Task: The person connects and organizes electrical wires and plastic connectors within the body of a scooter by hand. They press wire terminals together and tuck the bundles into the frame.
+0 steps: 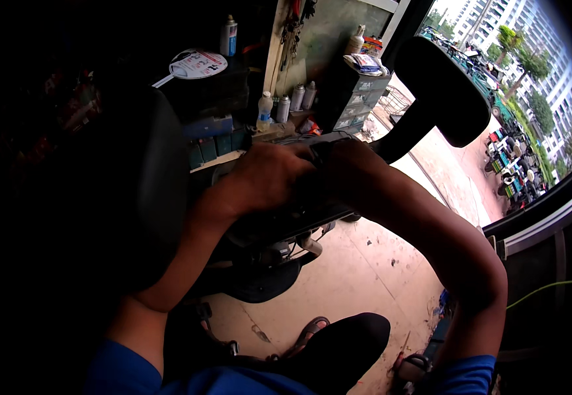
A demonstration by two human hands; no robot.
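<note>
My two hands meet close together over the dark front part of what looks like a scooter, at handlebar height. My left hand comes in from the left with its fingers curled inward; what they hold is lost in shadow. My right hand is bent down beside it, its back toward me and its fingers hidden. A black rear-view mirror rises on a stem just beyond my right hand. Another dark rounded shape, probably the other mirror, stands left of my left forearm.
Spray cans and a plastic bottle stand behind the scooter, beside grey drawers. A hand fan and a blue can lie farther left. Tools are on the tiled floor at lower right, near a doorway.
</note>
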